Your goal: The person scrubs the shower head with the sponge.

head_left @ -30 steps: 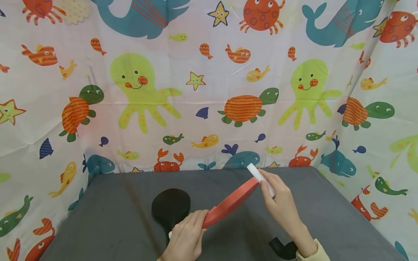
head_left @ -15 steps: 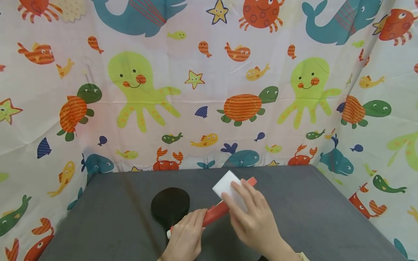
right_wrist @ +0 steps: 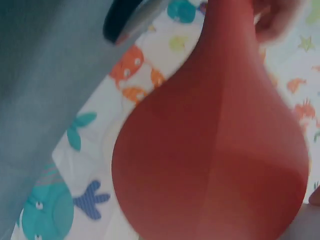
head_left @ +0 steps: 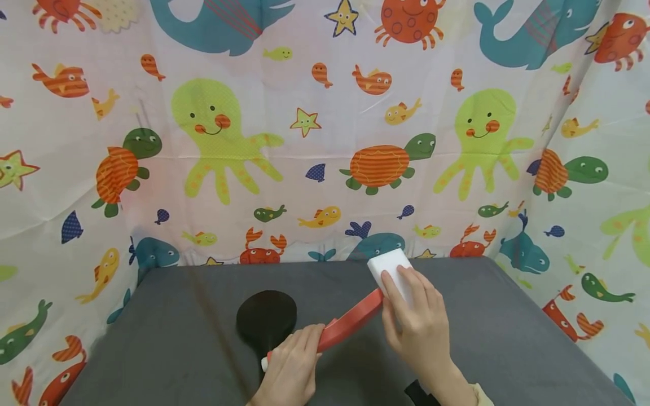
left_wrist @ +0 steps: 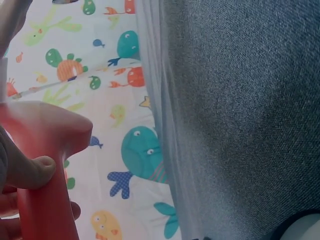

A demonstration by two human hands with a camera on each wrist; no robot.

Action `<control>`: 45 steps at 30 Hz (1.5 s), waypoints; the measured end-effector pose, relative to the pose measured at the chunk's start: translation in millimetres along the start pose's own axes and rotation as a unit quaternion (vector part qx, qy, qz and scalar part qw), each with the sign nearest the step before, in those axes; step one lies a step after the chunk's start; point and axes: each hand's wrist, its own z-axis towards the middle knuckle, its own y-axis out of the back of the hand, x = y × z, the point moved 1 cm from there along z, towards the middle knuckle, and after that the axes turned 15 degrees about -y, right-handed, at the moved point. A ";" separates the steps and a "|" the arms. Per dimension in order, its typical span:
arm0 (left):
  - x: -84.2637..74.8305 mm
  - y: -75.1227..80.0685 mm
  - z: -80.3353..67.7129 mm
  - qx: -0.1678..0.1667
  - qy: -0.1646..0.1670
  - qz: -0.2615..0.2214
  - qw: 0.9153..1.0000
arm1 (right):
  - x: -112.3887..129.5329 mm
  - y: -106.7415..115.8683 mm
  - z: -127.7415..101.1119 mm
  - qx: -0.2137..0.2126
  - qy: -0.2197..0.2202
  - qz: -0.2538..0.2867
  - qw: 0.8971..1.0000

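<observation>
My left hand (head_left: 289, 366) grips the handle of a red paddle-shaped thing (head_left: 350, 322), thumb along the handle in the left wrist view. A white tip shows at the handle's end. The right wrist view shows its smooth, rounded red side (right_wrist: 200, 165); the upper face is hidden, so I cannot tell whether it is a paddle or a hand mirror. My right hand (head_left: 418, 316) holds a white sponge block (head_left: 387, 265) at the raised far end of the red thing. Whether the two touch is unclear.
A black round-headed thing with a handle (head_left: 266, 313) lies on the grey cloth-covered table (head_left: 167, 332), behind my left hand. A dark piece (head_left: 421, 393) is beside my right wrist. A curtain (head_left: 325, 192) printed with sea animals stands at the back and sides.
My right hand and the sponge move from the far end down toward the middle of the red thing, then back up to the right. The left hand stays in nearly the same place.
</observation>
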 end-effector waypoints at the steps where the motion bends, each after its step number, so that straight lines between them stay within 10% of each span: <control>1: 0.1 0.1 -0.1 -0.003 -0.002 0.004 1.000 | 3.7 -0.9 -1.8 -0.004 0.014 0.001 1.000; 10: 1.7 -1.5 -0.9 -0.024 -0.019 0.027 0.999 | 42.9 -12.3 -35.1 0.000 0.166 -0.010 0.986; 15: 1.2 0.5 0.0 -0.027 -0.015 0.030 0.999 | 39.1 -10.5 -32.5 0.015 0.182 0.006 0.983; 19: 0.2 2.0 1.6 -0.043 -0.015 0.017 0.999 | 31.2 -0.1 -7.1 -0.045 0.142 0.053 0.987; 24: -0.9 4.5 2.8 -0.073 -0.016 -0.016 0.997 | 13.8 10.3 18.3 -0.065 -0.019 0.177 0.982; 29: -4.1 6.9 3.5 -0.104 0.002 -0.097 0.990 | -11.0 15.1 17.1 0.015 -0.233 0.292 0.927; 32: -7.2 8.8 4.3 -0.123 0.025 -0.192 0.973 | -17.9 13.7 12.4 0.084 -0.346 0.388 0.850; 35: -9.9 10.3 5.5 -0.132 0.060 -0.317 0.937 | -16.7 8.8 6.0 0.147 -0.405 0.504 0.749; 38: -11.5 11.1 7.0 -0.114 0.105 -0.489 0.858 | -9.4 3.3 -0.1 0.179 -0.427 0.590 0.662; 41: -12.0 10.8 8.0 -0.088 0.131 -0.649 0.745 | 0.9 -1.0 -5.4 0.161 -0.437 0.640 0.612; 43: -11.8 10.1 8.2 -0.073 0.145 -0.717 0.678 | 7.9 -3.1 -8.8 0.134 -0.433 0.660 0.599; 45: -11.7 9.2 8.2 -0.063 0.162 -0.738 0.651 | 13.9 -4.8 -11.6 0.103 -0.404 0.683 0.600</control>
